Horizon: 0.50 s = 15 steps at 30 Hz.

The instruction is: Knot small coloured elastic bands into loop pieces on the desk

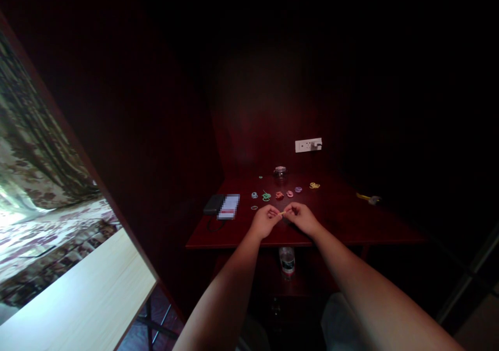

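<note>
Just above the front part of the dark red table, my left hand (265,221) and my right hand (302,218) meet fingertip to fingertip. Between them they pinch a small yellow elastic band (283,213), one end in each hand. Beyond the hands, small bands lie sorted by colour in a row: a blue bunch (254,195), a green bunch (266,197), a red bunch (279,195), a pink bunch (289,194), a purple bunch (298,190) and a yellow bunch (314,185). A single pale band (254,207) rests near my left hand.
At the table's (351,231) left are a phone (229,206) and a black case (213,204). A clear jar (280,174) and a lone green band (261,177) sit further back. A yellow-handled tool (368,198) lies right. A bottle (287,262) stands below the tabletop.
</note>
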Motion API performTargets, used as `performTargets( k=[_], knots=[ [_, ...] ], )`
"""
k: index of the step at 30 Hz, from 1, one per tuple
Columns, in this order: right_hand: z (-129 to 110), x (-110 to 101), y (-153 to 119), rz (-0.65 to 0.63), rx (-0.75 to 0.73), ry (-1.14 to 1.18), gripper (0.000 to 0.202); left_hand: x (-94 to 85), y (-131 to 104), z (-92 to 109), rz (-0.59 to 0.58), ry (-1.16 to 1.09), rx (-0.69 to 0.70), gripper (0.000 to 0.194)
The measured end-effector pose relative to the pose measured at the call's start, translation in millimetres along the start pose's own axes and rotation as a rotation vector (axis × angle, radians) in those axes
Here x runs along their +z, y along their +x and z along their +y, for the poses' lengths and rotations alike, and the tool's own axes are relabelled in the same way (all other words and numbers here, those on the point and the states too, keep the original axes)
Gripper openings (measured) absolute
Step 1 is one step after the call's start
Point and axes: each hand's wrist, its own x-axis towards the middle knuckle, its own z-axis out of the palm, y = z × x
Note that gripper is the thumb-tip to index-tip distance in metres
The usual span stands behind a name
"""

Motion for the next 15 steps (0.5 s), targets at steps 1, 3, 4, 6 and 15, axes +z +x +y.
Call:
performTargets(
  k=[1,3,4,6,15],
  knots=[
    [-0.8,0.1,-0.1,-0.012,0.008,0.020,0.021,0.1,0.1,-0.8,0.003,-0.002,0.000,0.018],
    [-1.6,0.2,-0.2,-0.028,0.019,0.044,0.023,0.2,0.3,-2.5,0.006,0.000,0.003,0.019],
    [-1.7,0.2,-0.2,-0.030,0.020,0.046,0.023,0.3,0.4,-3.3,0.009,0.007,0.004,0.019],
    [-1.0,0.1,-0.2,-0.027,0.020,0.041,0.022,0.5,0.5,-4.3,0.017,0.024,0.007,0.020],
    [3.0,-0.9,0.3,0.007,0.009,-0.034,0.019,1.1,0.1,-2.8,0.021,0.022,-0.008,0.023]
  ],
)
